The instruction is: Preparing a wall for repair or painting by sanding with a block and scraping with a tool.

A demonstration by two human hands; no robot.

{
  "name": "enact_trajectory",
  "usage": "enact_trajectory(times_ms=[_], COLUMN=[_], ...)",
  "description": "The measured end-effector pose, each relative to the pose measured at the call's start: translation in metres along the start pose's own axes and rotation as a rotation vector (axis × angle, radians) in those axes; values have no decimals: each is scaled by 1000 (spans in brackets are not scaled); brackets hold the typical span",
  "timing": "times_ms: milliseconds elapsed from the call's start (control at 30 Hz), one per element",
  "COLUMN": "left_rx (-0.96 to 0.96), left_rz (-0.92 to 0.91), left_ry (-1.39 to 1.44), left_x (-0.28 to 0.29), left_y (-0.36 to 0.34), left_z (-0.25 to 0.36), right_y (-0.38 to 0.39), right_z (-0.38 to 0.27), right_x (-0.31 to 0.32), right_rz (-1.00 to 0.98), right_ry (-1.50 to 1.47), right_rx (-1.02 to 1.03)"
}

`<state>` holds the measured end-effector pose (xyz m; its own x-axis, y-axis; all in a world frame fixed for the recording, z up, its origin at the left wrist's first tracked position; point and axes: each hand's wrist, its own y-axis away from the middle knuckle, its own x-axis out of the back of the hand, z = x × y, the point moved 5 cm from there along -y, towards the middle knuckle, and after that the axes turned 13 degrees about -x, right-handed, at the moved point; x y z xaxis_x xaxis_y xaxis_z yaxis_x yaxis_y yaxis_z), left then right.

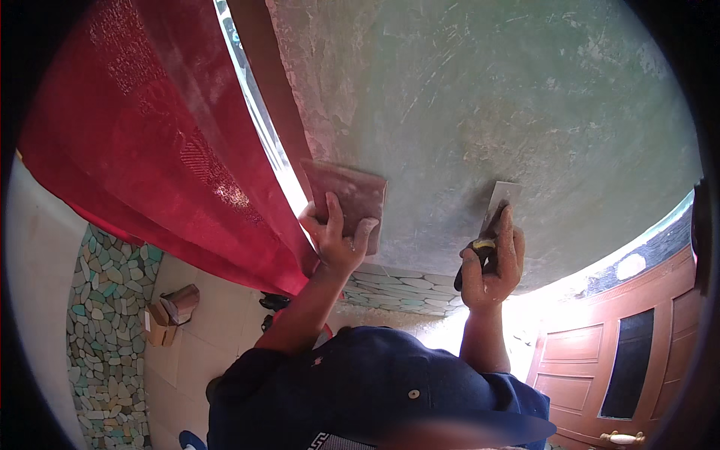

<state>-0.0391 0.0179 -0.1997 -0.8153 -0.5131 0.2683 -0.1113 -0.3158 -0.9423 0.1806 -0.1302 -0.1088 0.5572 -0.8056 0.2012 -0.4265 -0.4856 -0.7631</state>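
Observation:
My left hand (pixel 337 236) holds a square, dusty reddish-brown plate (pixel 352 187) at the brown wooden edge (pixel 289 127) of the pale green, mottled wall (pixel 487 97), its fingers on the plate's face. My right hand (pixel 491 270) grips a scraper with a black and yellow handle (pixel 472 251); its grey flat blade (pixel 501 193) lies at the wall's surface, to the right of the plate. A red patterned curtain (pixel 150 150) hangs just left of my left hand.
Stone mosaic strips (pixel 105 322) edge the tiled floor (pixel 195 337) at left, where small boxes (pixel 161 326) lie. Dark objects (pixel 274 301) sit by the curtain's bottom. A wooden door (pixel 570 345) with a dark panel stands at lower right.

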Motion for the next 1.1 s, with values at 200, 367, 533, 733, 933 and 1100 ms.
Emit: enact_trajectory(times_ms=[200, 367, 533, 733, 933, 1100], left_rx=[-96, -150, -172, -224, -169, -108], left_rz=[129, 282, 288, 453, 252, 121], left_ry=[-37, 29, 174, 301, -57, -66], left_x=[28, 55, 76, 62, 22, -5], left_y=[-118, -239, -303, -279, -161, -30], left_z=[20, 45, 86, 70, 33, 7], right_y=[-1, -2, -3, -3, -4, -4], right_z=[-1, 3, 4, 8, 12, 11], right_x=[0, 3, 1, 2, 1, -5], right_rz=[-7, -24, -20, -6, 16, 13], right_ry=[-31, -33, -52, -21, 4, -10], right_rx=[-20, -41, -12, -33, 14, 22])
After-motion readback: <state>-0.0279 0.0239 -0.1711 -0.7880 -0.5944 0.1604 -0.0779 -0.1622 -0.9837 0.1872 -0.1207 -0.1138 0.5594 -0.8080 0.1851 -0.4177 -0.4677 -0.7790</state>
